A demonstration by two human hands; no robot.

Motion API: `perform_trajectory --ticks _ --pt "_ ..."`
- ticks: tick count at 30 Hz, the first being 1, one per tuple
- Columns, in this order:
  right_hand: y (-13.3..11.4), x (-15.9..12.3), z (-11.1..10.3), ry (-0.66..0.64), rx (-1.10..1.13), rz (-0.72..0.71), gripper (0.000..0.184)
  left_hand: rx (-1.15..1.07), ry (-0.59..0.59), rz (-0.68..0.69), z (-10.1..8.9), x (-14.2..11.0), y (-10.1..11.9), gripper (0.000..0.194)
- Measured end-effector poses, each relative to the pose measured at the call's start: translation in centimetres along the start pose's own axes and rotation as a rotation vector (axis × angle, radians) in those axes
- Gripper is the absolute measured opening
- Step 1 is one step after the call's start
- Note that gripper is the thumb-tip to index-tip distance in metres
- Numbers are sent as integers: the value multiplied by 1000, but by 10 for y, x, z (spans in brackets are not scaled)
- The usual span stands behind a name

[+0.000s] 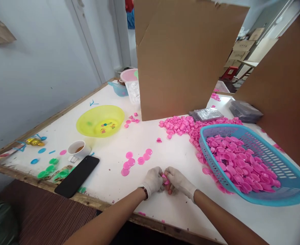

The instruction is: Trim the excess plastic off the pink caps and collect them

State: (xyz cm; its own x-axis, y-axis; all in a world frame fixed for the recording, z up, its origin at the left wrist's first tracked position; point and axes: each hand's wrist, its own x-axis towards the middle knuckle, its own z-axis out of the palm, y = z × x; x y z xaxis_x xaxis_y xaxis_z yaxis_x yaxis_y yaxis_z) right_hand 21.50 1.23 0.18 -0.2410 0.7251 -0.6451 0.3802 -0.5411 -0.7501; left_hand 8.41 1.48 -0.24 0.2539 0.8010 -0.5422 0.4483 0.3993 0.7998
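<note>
Near the table's front edge my left hand [153,180] and my right hand [179,182], both in whitish gloves, meet with fingers pinched together. Between them shows a small pink plastic piece [165,179], partly covered by the fingers, and both hands grip it. Just beyond them lie several flat pink discs [131,162] on the white table. To the right stands a blue basket [241,197] holding many pink plastic pieces [239,163]. A heap of small pink cup-shaped pieces [177,126] spreads behind and beside the basket.
A yellow basin [88,119], a white cup [78,149] of brown liquid and a black phone [77,177] sit on the left. Green discs [50,168] lie by the cup. A tall cardboard sheet [182,58] stands at the back, with plastic-wrapped packs [207,114] beside it.
</note>
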Motion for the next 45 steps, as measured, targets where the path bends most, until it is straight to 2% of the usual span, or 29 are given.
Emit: perform_trajectory --ticks 3,5,7,10,12,14,16,18,21,22,26,28,30,32,35,41,43,45 --pt "3 0 5 23 28 -50 8 61 19 86 -2 -8 -1 9" --pt "5 -5 -1 78 98 -91 5 152 91 203 -9 -13 0 13" --pt "6 -18 -19 190 253 -207 6 268 208 306 -22 -15 6 17" --pt "4 -48 -62 434 667 -502 14 437 384 350 -48 -7 21 20" --pt "3 -65 -88 452 863 -613 26 556 447 303 -65 5 33 20" --pt "1 -70 -98 448 905 -611 33 646 456 218 -78 17 42 20" --pt "-1 -59 -91 416 786 -557 33 682 444 145 -84 29 47 19" --pt "-7 -32 -73 360 529 -513 32 683 439 130 -85 37 47 16" --pt "-30 23 -50 468 -16 -454 29 684 452 113 -84 43 42 18" --pt "-41 42 -46 493 -111 -450 28 680 465 115 -84 43 40 18" --pt "-87 102 -45 536 -345 -473 22 627 526 150 -88 33 34 6" --pt "-101 120 -46 532 -457 -468 19 544 541 174 -90 25 31 4" --pt "-105 126 -45 521 -557 -470 16 383 527 189 -91 17 27 3" --pt "-96 120 -42 527 -635 -492 15 162 473 181 -88 9 21 4" --pt "-65 93 -34 549 -712 -523 17 -127 355 136 -79 -1 9 13" --pt "16 26 -12 572 -1002 -598 13 -300 257 147 -50 -22 -15 16" --pt "33 8 -6 564 -959 -596 10 -361 216 149 -40 -29 -17 16" --pt "40 -6 -5 534 -807 -584 17 -415 171 137 -31 -36 -13 16"
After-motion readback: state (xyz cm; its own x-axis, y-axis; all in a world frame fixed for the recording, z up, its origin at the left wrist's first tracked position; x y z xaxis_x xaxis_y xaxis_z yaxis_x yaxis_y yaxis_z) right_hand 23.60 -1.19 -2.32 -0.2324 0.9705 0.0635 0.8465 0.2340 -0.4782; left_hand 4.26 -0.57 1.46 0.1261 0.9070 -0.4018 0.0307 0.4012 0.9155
